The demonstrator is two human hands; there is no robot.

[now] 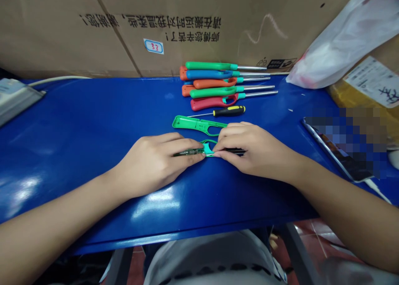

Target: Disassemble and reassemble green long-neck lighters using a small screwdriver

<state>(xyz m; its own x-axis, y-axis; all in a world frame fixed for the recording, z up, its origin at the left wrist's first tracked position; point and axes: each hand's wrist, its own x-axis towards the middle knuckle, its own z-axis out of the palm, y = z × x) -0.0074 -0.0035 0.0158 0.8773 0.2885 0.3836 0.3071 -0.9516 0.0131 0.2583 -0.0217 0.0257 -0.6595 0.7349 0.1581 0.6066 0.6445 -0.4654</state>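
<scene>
An opened green utility lighter (206,148) lies on the blue table, with its turquoise trigger and inner parts showing between my hands. My left hand (162,158) is closed around its handle end, thumb and fingertips beside the trigger. My right hand (249,145) pinches at the trigger side, and a dark rod shows under its fingers. What exactly its fingertips grip is too small to make out. Just beyond is the loose green shell half (196,124), its hollow side up and its right end partly behind my right hand. Behind that lies a black and yellow screwdriver (229,111).
Several long-nosed lighters (213,92) in green, blue, orange and red are piled at the back against a cardboard box (174,10). A phone (339,152) with a cable lies at right, near a white plastic bag (346,39). A power strip (17,97) is at left.
</scene>
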